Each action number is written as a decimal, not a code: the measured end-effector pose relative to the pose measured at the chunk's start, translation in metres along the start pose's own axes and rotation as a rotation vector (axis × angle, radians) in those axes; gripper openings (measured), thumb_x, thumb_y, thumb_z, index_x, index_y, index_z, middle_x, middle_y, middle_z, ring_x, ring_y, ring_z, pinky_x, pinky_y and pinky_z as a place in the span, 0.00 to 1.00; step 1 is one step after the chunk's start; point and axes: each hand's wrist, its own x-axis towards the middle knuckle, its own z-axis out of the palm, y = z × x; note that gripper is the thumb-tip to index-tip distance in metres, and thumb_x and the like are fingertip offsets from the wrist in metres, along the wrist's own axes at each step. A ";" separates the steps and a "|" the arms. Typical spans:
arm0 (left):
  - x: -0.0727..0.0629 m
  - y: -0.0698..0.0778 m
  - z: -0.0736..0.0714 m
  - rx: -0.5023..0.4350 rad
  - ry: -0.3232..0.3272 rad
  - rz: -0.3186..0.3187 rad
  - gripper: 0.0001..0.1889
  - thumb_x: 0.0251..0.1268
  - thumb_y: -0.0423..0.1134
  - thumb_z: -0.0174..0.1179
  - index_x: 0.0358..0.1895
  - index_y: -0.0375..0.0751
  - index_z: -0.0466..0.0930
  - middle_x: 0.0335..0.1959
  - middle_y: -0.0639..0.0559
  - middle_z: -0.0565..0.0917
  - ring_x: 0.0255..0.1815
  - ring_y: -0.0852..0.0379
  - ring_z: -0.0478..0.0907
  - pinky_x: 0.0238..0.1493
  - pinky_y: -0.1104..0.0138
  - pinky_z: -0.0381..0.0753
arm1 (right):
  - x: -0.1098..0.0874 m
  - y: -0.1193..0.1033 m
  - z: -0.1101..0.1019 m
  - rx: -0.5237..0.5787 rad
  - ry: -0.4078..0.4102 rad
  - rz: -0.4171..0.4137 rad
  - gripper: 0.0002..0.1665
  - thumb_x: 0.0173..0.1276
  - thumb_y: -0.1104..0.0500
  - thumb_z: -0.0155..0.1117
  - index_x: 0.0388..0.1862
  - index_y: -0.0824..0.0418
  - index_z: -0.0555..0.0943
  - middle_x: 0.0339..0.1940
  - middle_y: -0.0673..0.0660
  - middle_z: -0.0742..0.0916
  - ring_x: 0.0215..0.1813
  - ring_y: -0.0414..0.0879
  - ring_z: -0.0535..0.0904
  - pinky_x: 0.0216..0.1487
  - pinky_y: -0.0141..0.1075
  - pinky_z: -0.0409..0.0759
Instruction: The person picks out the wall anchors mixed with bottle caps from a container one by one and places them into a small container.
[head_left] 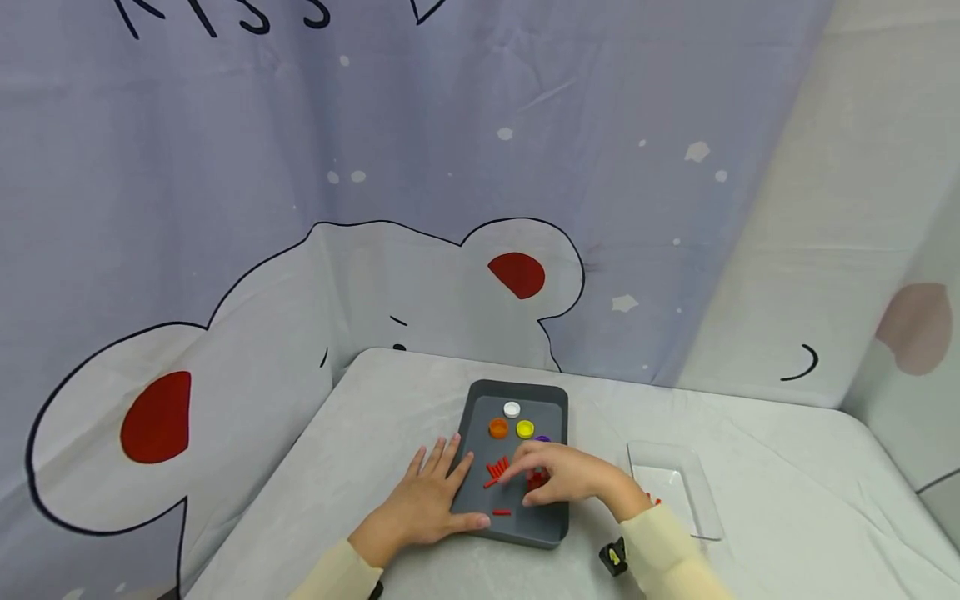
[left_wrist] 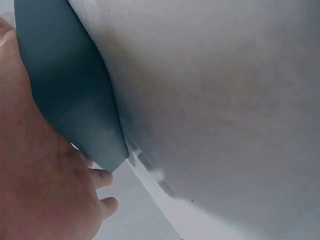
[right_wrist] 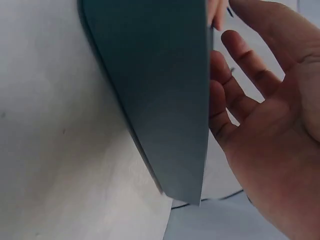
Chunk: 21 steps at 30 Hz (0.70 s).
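Note:
A dark grey tray (head_left: 528, 529) lies on the covered table in the head view. My left hand (head_left: 423, 504) rests along its left edge with fingers spread, the thumb by the near left corner. Over the tray's right half is my right hand (head_left: 570, 473), its index finger extended toward a row of short red sticks (head_left: 498, 468). In the right wrist view, the right hand's (right_wrist: 280, 115) fingers are loosely bent, with no held thing visible. Another red stick (head_left: 502, 512) lies apart, closer to me. More red pieces (head_left: 536, 479) are partly hidden beneath the right hand.
Toward the tray's far end are a white round cap (head_left: 512, 409), an orange one (head_left: 498, 428), a yellow one (head_left: 525, 429) and a partly covered purple one (head_left: 542, 438). A clear plastic box (head_left: 705, 500) with red bits stands right. A black object (head_left: 613, 557) is beside the right wrist.

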 end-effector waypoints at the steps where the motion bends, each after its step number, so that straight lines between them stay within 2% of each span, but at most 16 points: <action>1: 0.000 0.000 -0.001 0.000 -0.001 0.001 0.55 0.59 0.81 0.47 0.81 0.44 0.56 0.84 0.40 0.44 0.83 0.37 0.42 0.77 0.39 0.43 | 0.004 0.000 0.001 -0.016 -0.017 0.010 0.21 0.64 0.60 0.74 0.56 0.52 0.87 0.53 0.50 0.82 0.49 0.45 0.78 0.48 0.33 0.78; 4: -0.001 0.002 -0.003 -0.003 0.003 0.009 0.55 0.60 0.80 0.49 0.80 0.42 0.57 0.83 0.39 0.45 0.83 0.36 0.43 0.77 0.38 0.44 | 0.013 0.000 0.005 -0.068 -0.061 0.031 0.22 0.62 0.61 0.75 0.56 0.48 0.88 0.54 0.43 0.81 0.54 0.40 0.77 0.54 0.33 0.77; 7: -0.003 0.003 -0.004 -0.005 0.008 0.015 0.54 0.61 0.79 0.49 0.80 0.42 0.57 0.83 0.38 0.46 0.83 0.35 0.43 0.77 0.38 0.44 | 0.019 -0.001 0.009 -0.122 -0.096 0.036 0.22 0.61 0.61 0.76 0.55 0.46 0.88 0.53 0.41 0.81 0.55 0.35 0.75 0.58 0.33 0.76; 12: -0.003 0.003 -0.005 -0.002 0.001 0.011 0.55 0.60 0.80 0.48 0.80 0.43 0.57 0.83 0.38 0.45 0.83 0.36 0.42 0.77 0.38 0.43 | 0.027 -0.004 0.014 -0.201 -0.133 0.042 0.22 0.61 0.62 0.76 0.54 0.44 0.88 0.51 0.39 0.81 0.57 0.35 0.74 0.63 0.35 0.74; 21: -0.001 0.000 -0.003 0.015 -0.014 0.003 0.55 0.60 0.81 0.46 0.81 0.45 0.56 0.84 0.40 0.44 0.83 0.37 0.42 0.77 0.39 0.44 | 0.037 -0.006 0.019 -0.254 -0.183 0.068 0.22 0.61 0.63 0.75 0.50 0.40 0.89 0.49 0.38 0.80 0.58 0.35 0.74 0.65 0.35 0.73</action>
